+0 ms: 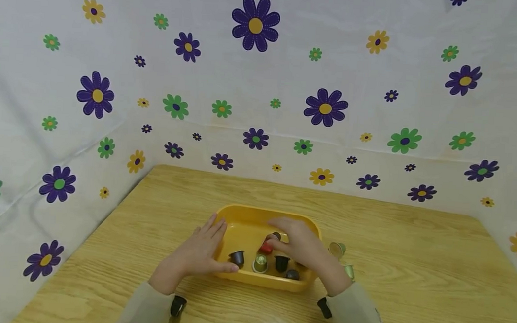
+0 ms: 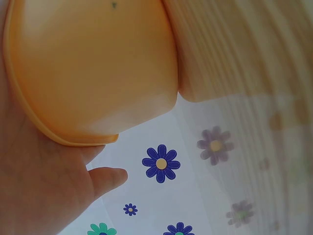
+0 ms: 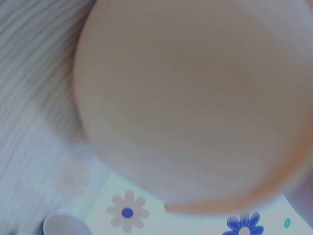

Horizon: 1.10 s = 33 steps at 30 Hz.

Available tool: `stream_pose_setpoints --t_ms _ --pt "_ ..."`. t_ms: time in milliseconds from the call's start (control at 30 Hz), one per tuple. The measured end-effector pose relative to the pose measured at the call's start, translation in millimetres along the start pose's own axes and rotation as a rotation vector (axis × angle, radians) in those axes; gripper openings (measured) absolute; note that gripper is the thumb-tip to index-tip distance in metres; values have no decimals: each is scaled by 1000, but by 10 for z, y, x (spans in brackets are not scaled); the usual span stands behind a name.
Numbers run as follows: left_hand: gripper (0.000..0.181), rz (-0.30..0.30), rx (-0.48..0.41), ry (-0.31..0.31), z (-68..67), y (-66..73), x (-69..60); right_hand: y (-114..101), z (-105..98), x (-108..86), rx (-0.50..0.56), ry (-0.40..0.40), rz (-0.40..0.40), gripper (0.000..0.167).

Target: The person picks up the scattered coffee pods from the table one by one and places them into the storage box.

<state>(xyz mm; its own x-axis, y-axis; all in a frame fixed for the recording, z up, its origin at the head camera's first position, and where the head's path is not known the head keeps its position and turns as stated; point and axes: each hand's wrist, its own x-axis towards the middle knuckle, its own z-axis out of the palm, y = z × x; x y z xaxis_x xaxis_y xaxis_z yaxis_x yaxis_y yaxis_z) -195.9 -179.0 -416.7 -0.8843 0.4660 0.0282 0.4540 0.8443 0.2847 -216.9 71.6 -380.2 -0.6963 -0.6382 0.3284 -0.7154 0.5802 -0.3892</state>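
A yellow plastic tray (image 1: 251, 278) stands on the table with several coffee capsules in it. My left hand (image 1: 196, 254) rests on its left rim, fingers straight and thumb along the near edge; the left wrist view shows this hand (image 2: 44, 181) against the tray's outer wall (image 2: 98, 63). Inside the tray, over its right half, my right hand (image 1: 300, 240) has thumb and fingers apart around a red capsule (image 1: 265, 247) and a dark capsule (image 1: 276, 235). Nearer the front lie a grey capsule (image 1: 237, 258), a light green capsule (image 1: 260, 263) and a black capsule (image 1: 281, 263).
Outside the tray, a gold-green capsule (image 1: 337, 249) and a pale green capsule (image 1: 349, 271) lie to the right. Black capsules lie by the right sleeve (image 1: 324, 308) and by the left sleeve (image 1: 140, 310). Flower-patterned white sheeting (image 1: 282, 59) encloses the wooden table (image 1: 413, 250).
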Motion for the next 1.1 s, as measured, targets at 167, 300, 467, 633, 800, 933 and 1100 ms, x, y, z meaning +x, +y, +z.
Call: stream_pose_setpoints --t_ms 167,300,467,633,800,933,1100 --pt "107 -4 6 -1 4 7 6 74 -98 -121 -68 13 -5 38" --pt "108 -7 -4 -8 -5 13 4 105 -174 -214 -91 7 20 38" --pt "108 -6 1 -13 -8 8 0 158 -247 -329 -98 -12 86 39" --pt "107 -3 -3 -10 -12 14 3 263 -303 -469 -96 -12 103 39" --pt "105 -16 -22 -20 -17 35 6 371 -356 -613 -138 7 132 38" --pt "107 -16 -22 -21 -30 48 0 443 -404 -721 -166 13 147 35" --pt "107 -11 -16 -15 -37 44 -1 523 -455 -830 -182 31 122 35"
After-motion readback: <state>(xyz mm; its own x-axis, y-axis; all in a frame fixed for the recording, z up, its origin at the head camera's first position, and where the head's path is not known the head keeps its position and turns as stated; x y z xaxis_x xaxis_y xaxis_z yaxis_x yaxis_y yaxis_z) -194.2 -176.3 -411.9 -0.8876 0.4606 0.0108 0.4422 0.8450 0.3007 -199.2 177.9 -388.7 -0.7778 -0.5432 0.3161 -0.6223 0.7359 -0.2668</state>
